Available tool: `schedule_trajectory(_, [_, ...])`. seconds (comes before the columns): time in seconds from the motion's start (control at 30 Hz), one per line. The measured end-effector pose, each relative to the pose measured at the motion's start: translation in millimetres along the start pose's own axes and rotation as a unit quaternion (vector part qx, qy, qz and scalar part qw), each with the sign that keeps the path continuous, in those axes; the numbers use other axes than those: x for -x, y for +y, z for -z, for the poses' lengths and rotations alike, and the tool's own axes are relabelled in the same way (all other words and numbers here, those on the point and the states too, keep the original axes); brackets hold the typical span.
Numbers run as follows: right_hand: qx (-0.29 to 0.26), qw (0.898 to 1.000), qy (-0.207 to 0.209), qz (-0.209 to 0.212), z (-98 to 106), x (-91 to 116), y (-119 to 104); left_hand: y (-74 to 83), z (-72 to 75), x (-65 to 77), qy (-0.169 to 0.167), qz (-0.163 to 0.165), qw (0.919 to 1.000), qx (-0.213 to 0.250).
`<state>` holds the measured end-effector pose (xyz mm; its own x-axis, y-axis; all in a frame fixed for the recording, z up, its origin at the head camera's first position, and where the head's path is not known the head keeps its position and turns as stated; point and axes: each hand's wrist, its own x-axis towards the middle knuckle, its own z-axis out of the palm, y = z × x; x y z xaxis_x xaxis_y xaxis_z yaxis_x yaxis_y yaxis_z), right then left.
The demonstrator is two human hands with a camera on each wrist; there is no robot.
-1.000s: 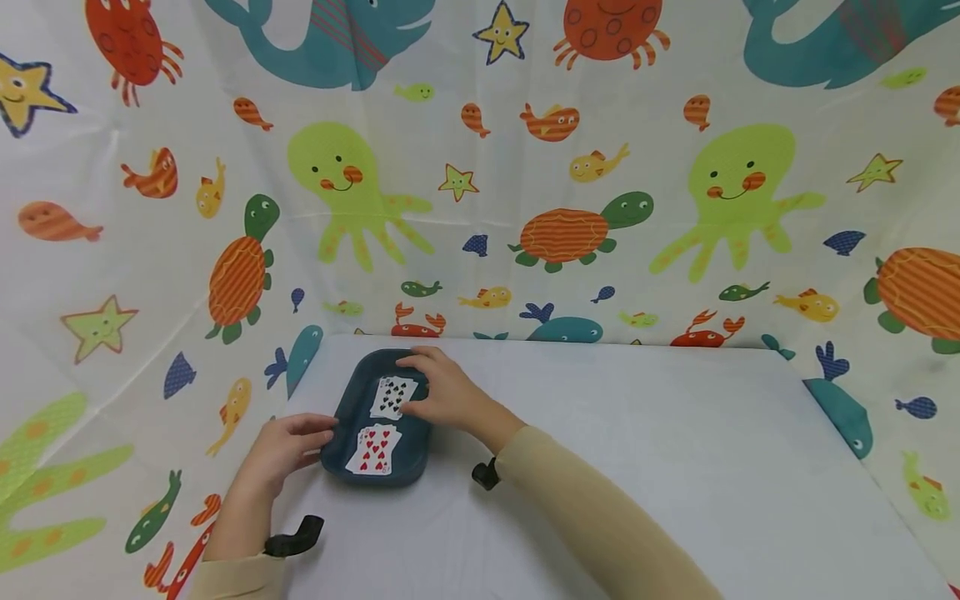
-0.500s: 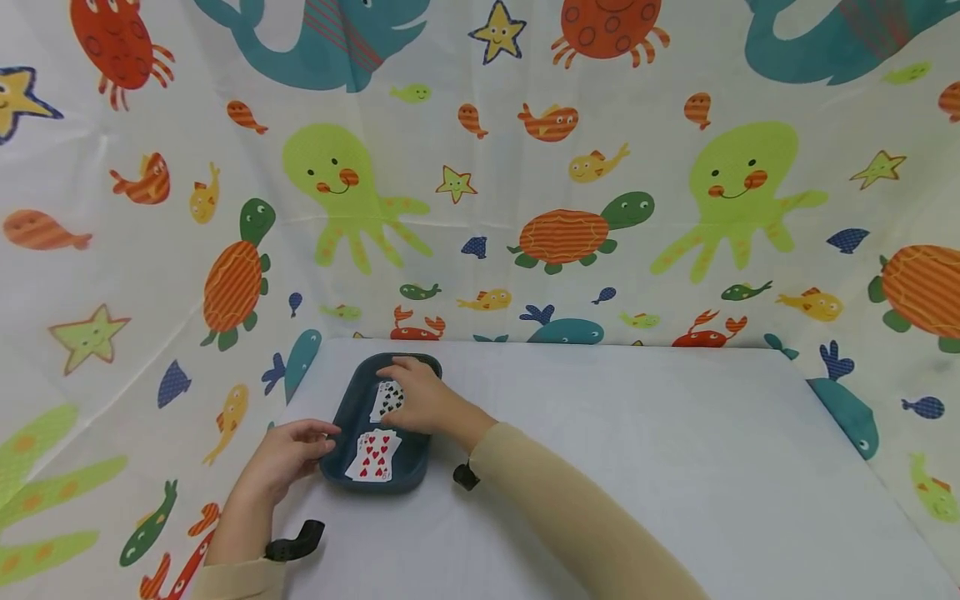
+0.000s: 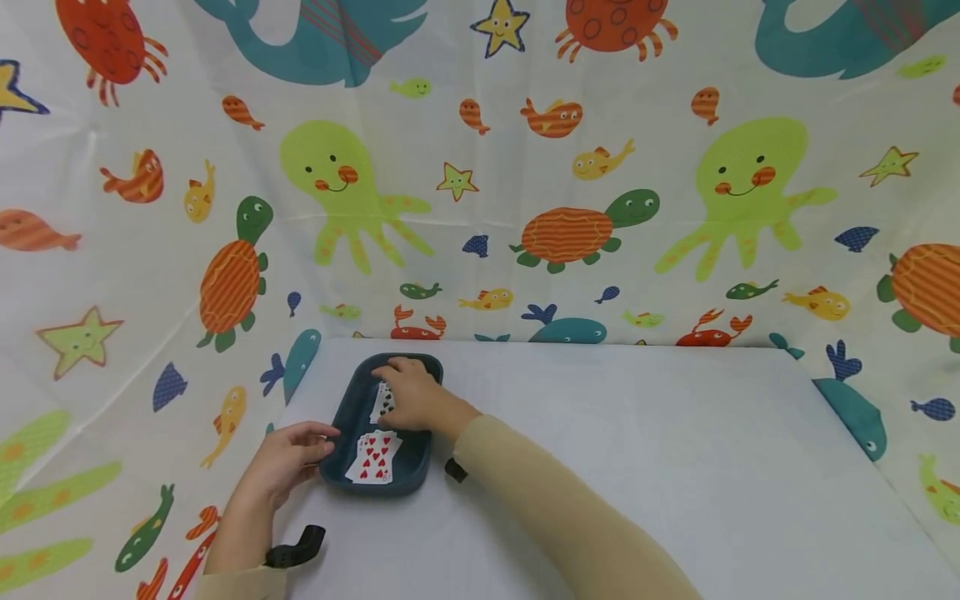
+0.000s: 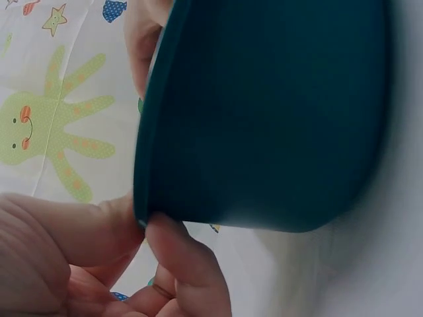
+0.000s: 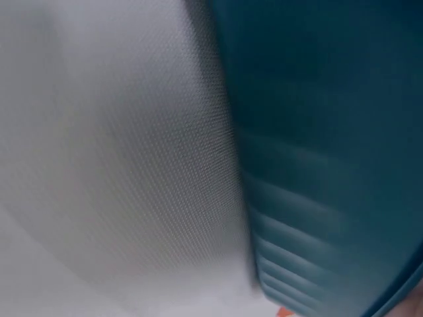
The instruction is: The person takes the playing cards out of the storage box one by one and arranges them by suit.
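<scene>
A dark teal tray (image 3: pixel 415 477) stands on the white table toward the left. At its left rim my left hand (image 3: pixel 288 454) pinches the edge between thumb and finger; the left wrist view shows the thumb (image 4: pixel 86 224) against the rim. Inside the tray, a small stack of playing cards with red hearts (image 3: pixel 374 457) lies face up in the near half. A second stack, black-suited cards (image 3: pixel 380 406), lies in the far half. My right hand (image 3: pixel 423 402) reaches over those black cards, thumb and fingers spread apart, hiding their right side.
The white table (image 3: pixel 600 450) extends to the right of the tray. Behind and to the left hangs a white cloth (image 3: pixel 420 50) printed with sea animals. A black wrist camera (image 3: pixel 296 547) sits on the left wrist, and another (image 3: pixel 455 470) at the right wrist.
My right hand has moved left and inward over the black cards, covering more of them. My left hand stays at the tray's rim, and the head view has shifted slightly.
</scene>
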<state>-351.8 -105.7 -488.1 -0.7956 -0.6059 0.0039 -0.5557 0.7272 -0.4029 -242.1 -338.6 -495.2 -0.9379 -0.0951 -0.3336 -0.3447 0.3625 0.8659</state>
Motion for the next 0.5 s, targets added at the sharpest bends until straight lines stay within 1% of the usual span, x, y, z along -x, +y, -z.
schedule_trajectory(0.13, [0.028, 1.000, -0.006, -0.009, 0, -5, -4, -0.1, 1.2, 0.6, 0.002, -0.006, 1.0000, -0.007])
schedule_trajectory(0.27, [0.052, 0.998, -0.020, -0.025, 0, -7, -8, -1.4, 2.2, 0.2, 0.001, -0.007, 1.0000, -0.005])
schedule_trajectory(0.5, [0.062, 0.995, -0.045, -0.061, -3, -3, -14, -3.1, 0.3, -0.4, 0.000, -0.009, 1.0000, -0.004])
